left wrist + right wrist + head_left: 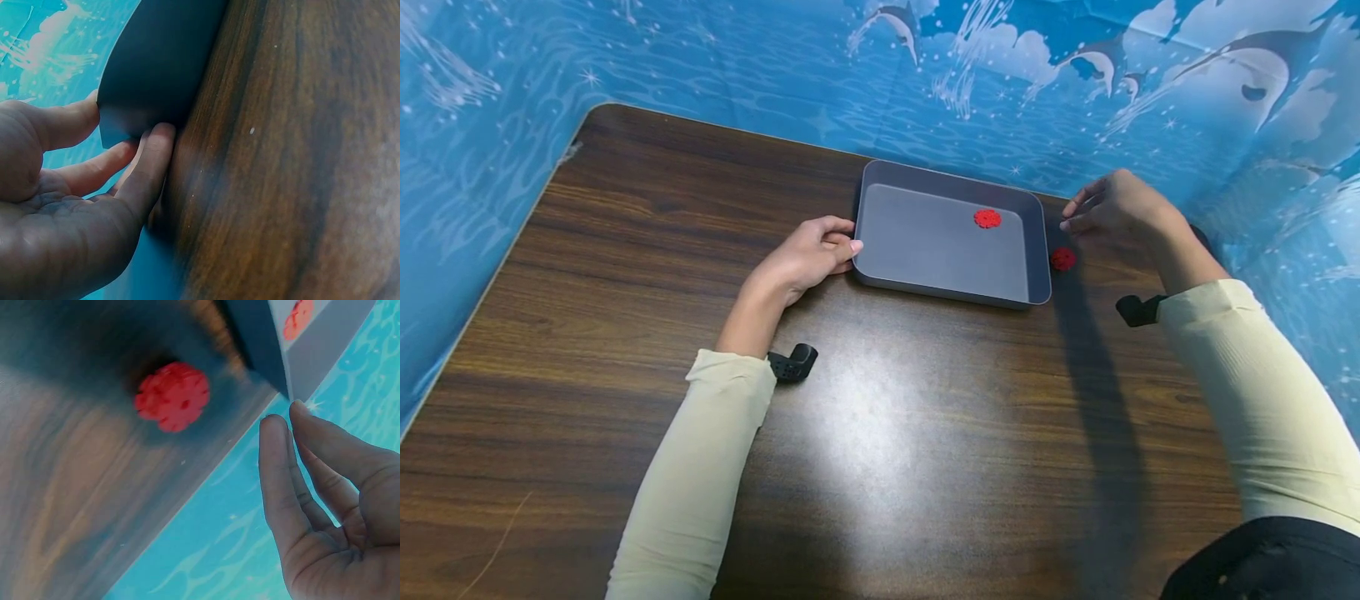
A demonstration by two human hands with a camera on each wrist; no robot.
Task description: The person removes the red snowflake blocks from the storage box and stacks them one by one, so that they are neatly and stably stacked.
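Note:
A shallow grey baking tray (940, 242) sits on the wooden table near its back edge. My left hand (811, 254) grips the tray's left side, thumb at the rim and fingers against the outer wall; the left wrist view shows this hand (94, 181) up close. Inside the tray, towards the back right, lies a flat red disc with a notched edge (987, 218). Another red notched piece (1063, 259), thicker, like stacked discs (173, 397), rests on the table just right of the tray. My right hand (1116, 208) hovers above and behind it, holding nothing, fingers loosely bent.
The brown wooden tabletop (887, 400) spreads in front of the tray. A blue cloth backdrop with dolphins (760, 75) hangs directly behind the table. A black object (1262, 567) shows at the lower right.

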